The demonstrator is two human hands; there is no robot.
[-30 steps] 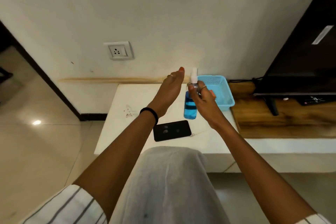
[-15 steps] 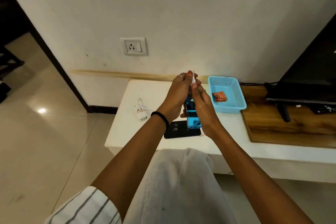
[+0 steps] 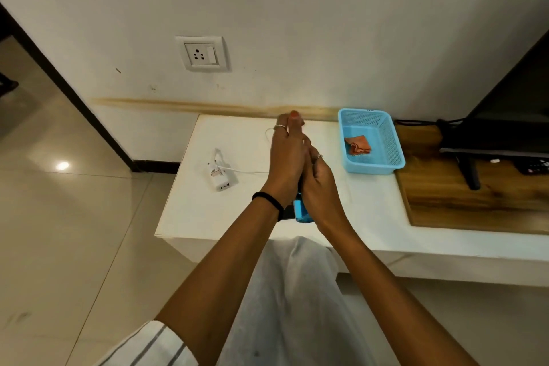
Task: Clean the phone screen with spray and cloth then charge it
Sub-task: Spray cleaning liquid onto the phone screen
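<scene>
No readable text anywhere right now: the small dark mark on the blue basket's [image 3: 371,140] rim is too tiny to make out, and nothing else carries lettering.

A white wall [image 3: 297,24] rises above glossy beige floor tiles [image 3: 59,232] and a white table [image 3: 237,142].

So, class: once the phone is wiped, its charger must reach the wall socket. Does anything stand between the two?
Nothing visible does. The charger lies on the white table, left of the hands, and the wall socket is above it with bare wall between.
</scene>
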